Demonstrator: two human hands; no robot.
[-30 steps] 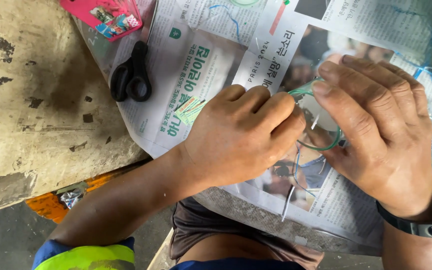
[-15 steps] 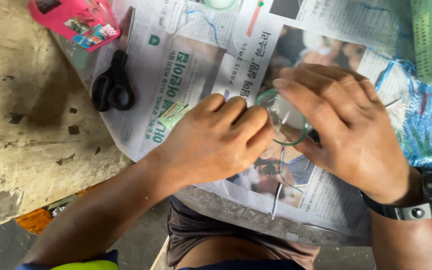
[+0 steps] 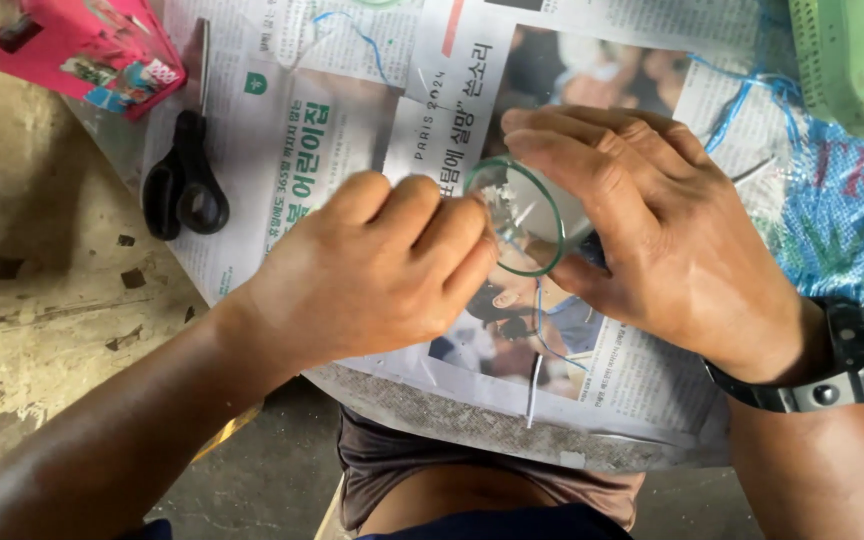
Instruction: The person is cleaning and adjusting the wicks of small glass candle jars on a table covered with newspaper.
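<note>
While both hands close on a green ring [image 3: 515, 216] above the newspaper [image 3: 282, 150], left hand [image 3: 372, 275] pinches its near edge and right hand [image 3: 667, 240] steadies it; wrapping looks barely begun, scissors [image 3: 184, 185] idle.

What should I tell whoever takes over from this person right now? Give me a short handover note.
Left hand: curled shut, fingertips pinching at the edge of the green ring.
Right hand: fingers spread over the ring's far side, steadying it above the newspaper.
Nearby: black scissors lie untouched on the paper to the left; pink packet at top left; a thin blue thread trails below the ring.
Done: ring is held in both hands.
Left: what the fingertips are working on is hidden, so I cannot tell how far along it is.
</note>
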